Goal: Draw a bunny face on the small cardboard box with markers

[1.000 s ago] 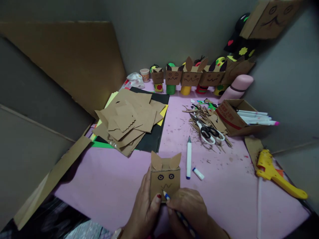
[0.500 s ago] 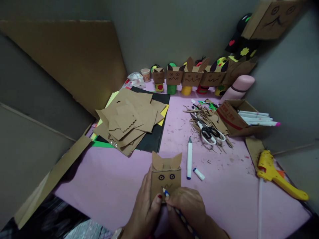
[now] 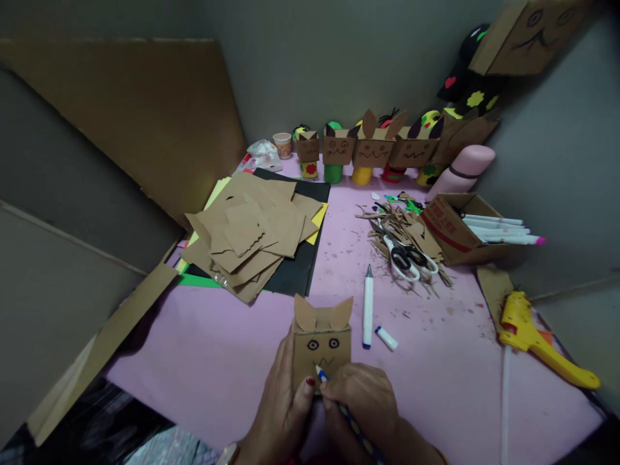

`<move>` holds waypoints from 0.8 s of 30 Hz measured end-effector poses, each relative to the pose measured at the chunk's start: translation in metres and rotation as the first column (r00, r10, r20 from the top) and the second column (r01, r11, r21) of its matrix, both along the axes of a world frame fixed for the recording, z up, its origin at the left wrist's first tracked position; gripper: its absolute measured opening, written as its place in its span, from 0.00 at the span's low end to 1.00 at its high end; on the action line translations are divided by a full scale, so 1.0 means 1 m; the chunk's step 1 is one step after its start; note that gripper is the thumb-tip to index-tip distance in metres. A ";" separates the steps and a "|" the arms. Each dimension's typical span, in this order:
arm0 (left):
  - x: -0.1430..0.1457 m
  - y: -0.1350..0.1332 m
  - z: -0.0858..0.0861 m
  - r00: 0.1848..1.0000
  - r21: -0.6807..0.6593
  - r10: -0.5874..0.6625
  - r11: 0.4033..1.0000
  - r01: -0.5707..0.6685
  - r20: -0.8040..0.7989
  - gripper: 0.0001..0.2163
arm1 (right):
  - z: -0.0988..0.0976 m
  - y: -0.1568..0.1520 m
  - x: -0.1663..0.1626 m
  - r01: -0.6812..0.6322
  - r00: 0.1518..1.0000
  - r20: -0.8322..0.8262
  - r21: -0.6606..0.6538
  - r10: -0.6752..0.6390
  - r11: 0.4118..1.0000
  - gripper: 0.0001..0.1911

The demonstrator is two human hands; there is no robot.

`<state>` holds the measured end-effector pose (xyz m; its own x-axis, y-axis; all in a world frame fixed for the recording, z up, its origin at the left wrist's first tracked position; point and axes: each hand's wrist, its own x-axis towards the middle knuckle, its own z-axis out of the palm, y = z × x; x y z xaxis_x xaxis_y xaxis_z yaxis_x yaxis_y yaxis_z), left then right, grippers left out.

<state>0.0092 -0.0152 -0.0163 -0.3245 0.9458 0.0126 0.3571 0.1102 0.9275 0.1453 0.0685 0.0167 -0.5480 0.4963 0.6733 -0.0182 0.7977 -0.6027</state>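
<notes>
A small cardboard box (image 3: 304, 363) with two pointed cardboard ears and two drawn ringed eyes stands at the front of the pink table. My left hand (image 3: 281, 403) grips its left side, thumb on the front face. In my right hand (image 3: 361, 397) is a blue patterned pencil (image 3: 349, 418), its tip touching the face beside a faint zigzag mouth line. An uncapped white marker (image 3: 368, 310) lies just right of the box, with its cap (image 3: 386, 338) close by.
Cardboard pieces (image 3: 261, 226) are piled at left. Scissors (image 3: 404, 255) rest on cardboard scraps. At right are a pen box (image 3: 443, 229), a pink bottle (image 3: 462, 171) and a yellow glue gun (image 3: 542, 349). Several animal-faced boxes (image 3: 372, 152) line the back.
Almost nothing differs. The pencil tip stays at the same spot on the box face, and both hands keep their hold.
</notes>
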 end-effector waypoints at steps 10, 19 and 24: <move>0.000 0.001 0.003 0.999 -0.009 0.014 1.000 -0.014 0.045 0.30 | -0.002 0.000 0.004 0.015 0.999 0.050 -0.015 -0.014 1.000 0.05; -0.001 -0.001 -0.001 0.999 -0.004 0.005 1.000 -0.005 0.050 0.30 | -0.008 -0.001 0.003 0.000 1.000 0.017 -0.016 0.000 1.000 0.06; 0.000 -0.002 -0.002 0.997 0.007 0.041 0.999 -0.041 0.069 0.30 | -0.008 0.003 -0.001 0.025 0.998 -0.063 0.044 -0.022 0.999 0.07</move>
